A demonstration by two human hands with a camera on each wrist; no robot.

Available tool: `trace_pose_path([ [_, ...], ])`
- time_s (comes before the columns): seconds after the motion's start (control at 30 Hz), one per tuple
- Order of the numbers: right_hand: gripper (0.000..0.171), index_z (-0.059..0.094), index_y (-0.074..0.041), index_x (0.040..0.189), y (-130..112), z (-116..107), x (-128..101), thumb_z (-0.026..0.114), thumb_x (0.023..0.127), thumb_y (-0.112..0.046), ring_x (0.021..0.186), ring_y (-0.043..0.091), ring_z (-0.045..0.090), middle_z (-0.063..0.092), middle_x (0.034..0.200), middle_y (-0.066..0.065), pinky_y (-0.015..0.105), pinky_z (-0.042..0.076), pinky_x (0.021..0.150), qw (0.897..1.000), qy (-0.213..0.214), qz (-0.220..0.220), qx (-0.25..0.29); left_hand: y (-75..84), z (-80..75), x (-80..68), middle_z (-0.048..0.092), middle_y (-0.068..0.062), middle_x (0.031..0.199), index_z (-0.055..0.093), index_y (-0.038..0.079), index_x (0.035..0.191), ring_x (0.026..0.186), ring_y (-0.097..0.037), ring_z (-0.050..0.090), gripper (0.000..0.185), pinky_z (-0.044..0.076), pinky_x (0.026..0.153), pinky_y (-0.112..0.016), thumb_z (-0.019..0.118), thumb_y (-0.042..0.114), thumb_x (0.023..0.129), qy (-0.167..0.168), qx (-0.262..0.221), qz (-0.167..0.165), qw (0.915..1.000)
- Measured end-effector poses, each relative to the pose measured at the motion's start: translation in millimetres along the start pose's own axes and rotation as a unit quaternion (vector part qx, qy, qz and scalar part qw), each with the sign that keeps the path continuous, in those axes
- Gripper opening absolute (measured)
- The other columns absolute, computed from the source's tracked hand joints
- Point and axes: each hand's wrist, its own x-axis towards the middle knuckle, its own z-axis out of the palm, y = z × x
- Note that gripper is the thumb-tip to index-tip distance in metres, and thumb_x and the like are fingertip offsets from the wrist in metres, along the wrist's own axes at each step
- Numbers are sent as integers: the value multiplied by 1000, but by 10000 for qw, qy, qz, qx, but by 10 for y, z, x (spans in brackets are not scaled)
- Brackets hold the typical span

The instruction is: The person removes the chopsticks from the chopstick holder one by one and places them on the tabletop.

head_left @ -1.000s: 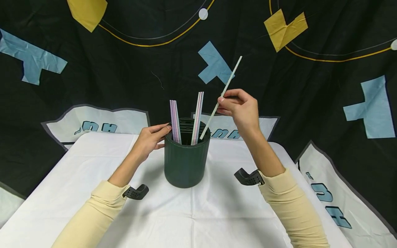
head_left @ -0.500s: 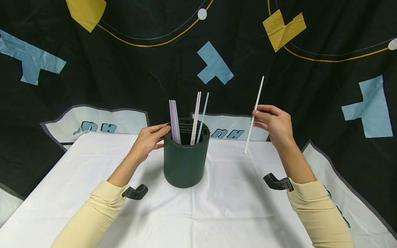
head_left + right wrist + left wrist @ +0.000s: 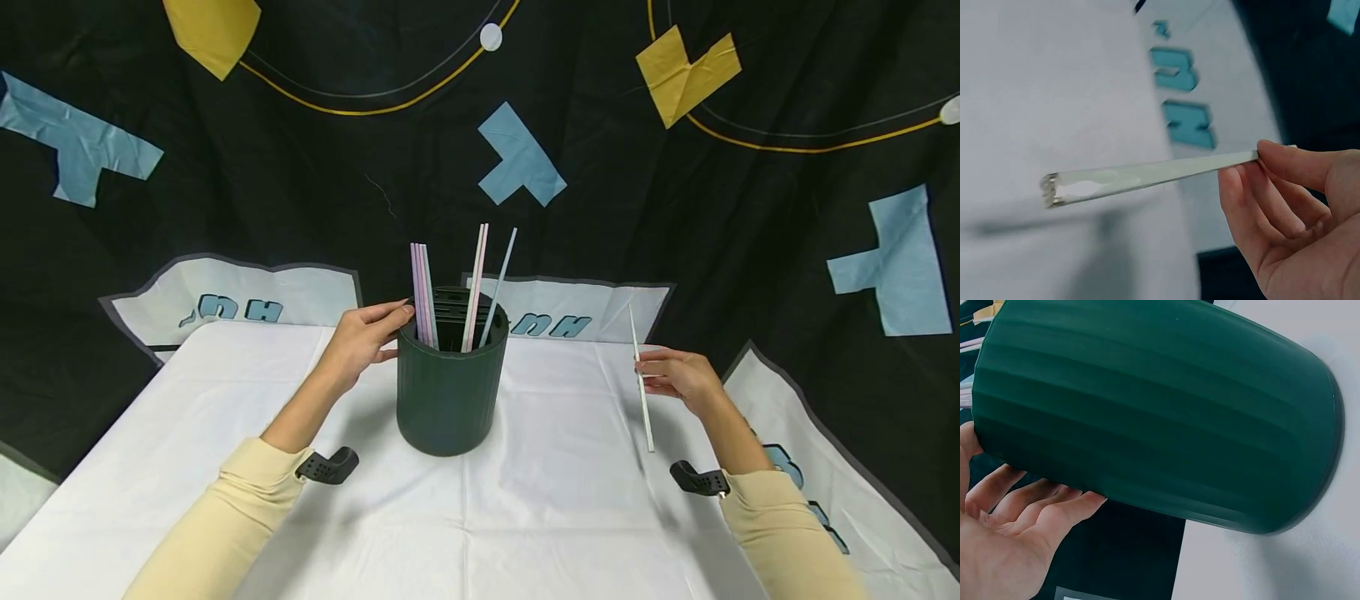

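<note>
A dark green utensil holder [image 3: 450,400] stands upright on the white-covered table. My left hand [image 3: 367,337] grips its left side, thumb at the rim and fingers along the outer wall [image 3: 1147,419] in the left wrist view. Purple and pale blue chopsticks [image 3: 423,292] rise from the holder's left part. Two pinkish chopsticks [image 3: 475,287] and a light blue chopstick [image 3: 499,283] lean in its right part. Off to the right, my right hand [image 3: 678,377] pinches a pale green chopstick [image 3: 1147,176] between thumb and fingers; its grooved end points away from the hand.
The white tablecloth [image 3: 525,517] spreads under the holder and both arms. A black backdrop [image 3: 322,183] with yellow and blue shapes hangs behind the table. Slotted dark dividers [image 3: 452,307] show inside the holder's mouth.
My right hand has carried the pale green chopstick from the holder's mouth out to the right, then lower toward the table. The light blue chopstick has tipped rightward. My left hand stays put.
</note>
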Motion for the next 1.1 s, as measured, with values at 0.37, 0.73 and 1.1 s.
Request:
trace_pose_path([
  [0.37,43,58,15,128,700,-78,89,71,93,-7,71,9,71,74,82,-5,24,62,68,9976,-268,592,-224,-8,10,2,56,-15,148,54,10,147,137,-34,53,55,54,100,-50,63,37,101,-53,11,18,10000],
  [0.73,44,57,17,128,843,-59,114,71,92,-5,66,7,66,72,77,-5,22,61,64,9961,-98,760,-442,5,-14,4,55,-14,149,54,10,148,138,-33,53,55,54,100,-50,63,37,101,-54,31,12,10000],
  [1.1,49,54,16,134,827,-38,142,69,94,-8,65,8,66,71,78,-3,23,61,64,9952,3,810,-552,2,-22,0,55,-14,149,54,10,148,138,-34,52,55,54,100,-51,62,38,101,-55,65,27,10000],
])
